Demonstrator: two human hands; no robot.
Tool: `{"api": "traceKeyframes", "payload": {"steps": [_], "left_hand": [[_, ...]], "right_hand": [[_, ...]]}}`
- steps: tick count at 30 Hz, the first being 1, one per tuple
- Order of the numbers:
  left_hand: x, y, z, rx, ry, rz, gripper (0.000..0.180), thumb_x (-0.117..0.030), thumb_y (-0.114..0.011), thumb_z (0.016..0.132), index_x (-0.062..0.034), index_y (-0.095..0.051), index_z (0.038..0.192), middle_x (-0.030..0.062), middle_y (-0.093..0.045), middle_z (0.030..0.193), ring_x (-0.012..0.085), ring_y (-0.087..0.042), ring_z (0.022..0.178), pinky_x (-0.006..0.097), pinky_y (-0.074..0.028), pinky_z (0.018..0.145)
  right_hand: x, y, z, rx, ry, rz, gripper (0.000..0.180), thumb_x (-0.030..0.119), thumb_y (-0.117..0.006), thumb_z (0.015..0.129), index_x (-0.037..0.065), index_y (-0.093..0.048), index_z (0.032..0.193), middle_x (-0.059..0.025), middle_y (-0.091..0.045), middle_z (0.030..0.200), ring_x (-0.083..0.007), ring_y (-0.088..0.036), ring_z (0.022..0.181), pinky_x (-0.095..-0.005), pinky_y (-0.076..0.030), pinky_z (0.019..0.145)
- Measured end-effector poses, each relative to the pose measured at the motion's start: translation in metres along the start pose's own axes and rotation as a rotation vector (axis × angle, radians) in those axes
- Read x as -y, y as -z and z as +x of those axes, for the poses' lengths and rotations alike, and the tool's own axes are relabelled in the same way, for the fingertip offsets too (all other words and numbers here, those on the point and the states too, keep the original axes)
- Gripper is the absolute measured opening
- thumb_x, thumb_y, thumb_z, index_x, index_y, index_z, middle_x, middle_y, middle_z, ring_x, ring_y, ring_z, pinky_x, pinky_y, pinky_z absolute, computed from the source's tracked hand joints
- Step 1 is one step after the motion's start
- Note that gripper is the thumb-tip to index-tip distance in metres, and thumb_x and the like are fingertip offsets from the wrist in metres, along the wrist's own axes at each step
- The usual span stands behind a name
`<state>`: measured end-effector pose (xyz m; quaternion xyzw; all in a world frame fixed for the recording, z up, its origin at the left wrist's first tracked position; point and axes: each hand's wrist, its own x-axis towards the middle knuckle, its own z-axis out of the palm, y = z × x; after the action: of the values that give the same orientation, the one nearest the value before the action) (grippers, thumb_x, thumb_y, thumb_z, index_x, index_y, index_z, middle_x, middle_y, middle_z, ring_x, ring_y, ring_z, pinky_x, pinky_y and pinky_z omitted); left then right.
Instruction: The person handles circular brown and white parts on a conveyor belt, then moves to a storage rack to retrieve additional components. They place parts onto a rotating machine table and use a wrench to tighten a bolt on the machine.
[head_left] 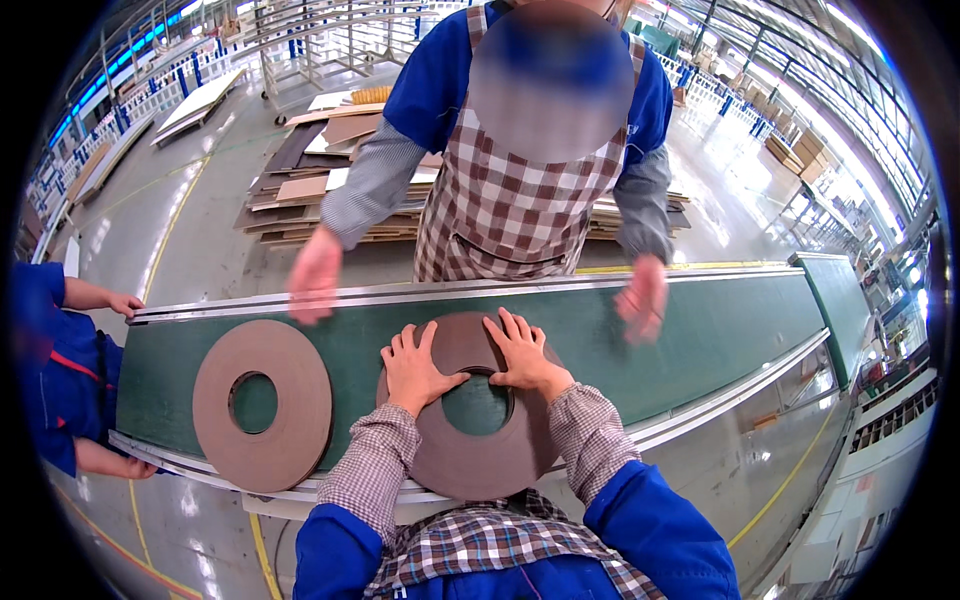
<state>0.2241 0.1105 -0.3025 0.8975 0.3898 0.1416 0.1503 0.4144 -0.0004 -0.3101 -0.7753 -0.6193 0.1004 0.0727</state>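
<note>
A dark brown flat ring with a round hole lies on the green conveyor belt right in front of me. My left hand rests flat on the ring's left part, fingers spread. My right hand rests flat on its upper right part, next to the hole. A second, lighter brown ring lies on the belt to the left, untouched.
A person in a checked apron stands across the belt, one hand and the other hand at the far rail. Another person in blue stands at the left end. Stacked boards lie on the floor behind.
</note>
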Motion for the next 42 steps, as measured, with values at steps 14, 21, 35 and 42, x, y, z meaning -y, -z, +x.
{"api": "traceKeyframes", "payload": {"steps": [14,21,35,42], "left_hand": [[0.001,-0.005,-0.005,-0.053,-0.004,-0.025,0.089,-0.051,-0.077,0.059,-0.0139,-0.044,0.134,0.0196,-0.039,0.132,0.0349,-0.037,0.121,0.045,-0.029,0.1],[0.007,-0.008,-0.003,-0.055,-0.061,-0.027,0.085,-0.052,-0.076,0.06,-0.0142,-0.047,0.131,0.0201,-0.039,0.132,0.0356,-0.037,0.12,0.045,-0.03,0.1],[0.011,-0.008,0.007,0.034,-0.102,0.005,0.082,-0.054,-0.075,0.059,-0.0166,-0.051,0.128,0.0209,-0.039,0.134,0.0362,-0.037,0.121,0.047,-0.03,0.099],[0.019,-0.013,0.001,-0.036,-0.105,-0.012,0.083,-0.053,-0.076,0.057,-0.0162,-0.052,0.127,0.0179,-0.039,0.135,0.0342,-0.038,0.12,0.046,-0.03,0.098]], "right_hand": [[0.001,0.001,-0.004,-0.061,0.036,-0.011,0.11,0.044,-0.079,0.057,0.019,-0.021,0.147,-0.0189,-0.018,0.15,-0.0355,-0.019,0.136,-0.0559,-0.019,0.104],[0.003,-0.012,-0.005,-0.173,0.017,-0.025,0.102,0.044,-0.078,0.059,0.02,-0.028,0.144,-0.0166,-0.021,0.149,-0.0355,-0.022,0.134,-0.0568,-0.02,0.104],[0.011,-0.014,-0.011,-0.346,0.035,-0.055,0.089,0.058,-0.069,0.066,0.016,-0.038,0.139,-0.0178,-0.031,0.144,-0.0366,-0.029,0.13,-0.0553,-0.023,0.102],[0.016,-0.017,-0.006,-0.38,0.044,-0.025,0.085,0.063,-0.064,0.071,0.016,-0.042,0.138,-0.0175,-0.033,0.143,-0.0353,-0.031,0.13,-0.0551,-0.022,0.103]]}}
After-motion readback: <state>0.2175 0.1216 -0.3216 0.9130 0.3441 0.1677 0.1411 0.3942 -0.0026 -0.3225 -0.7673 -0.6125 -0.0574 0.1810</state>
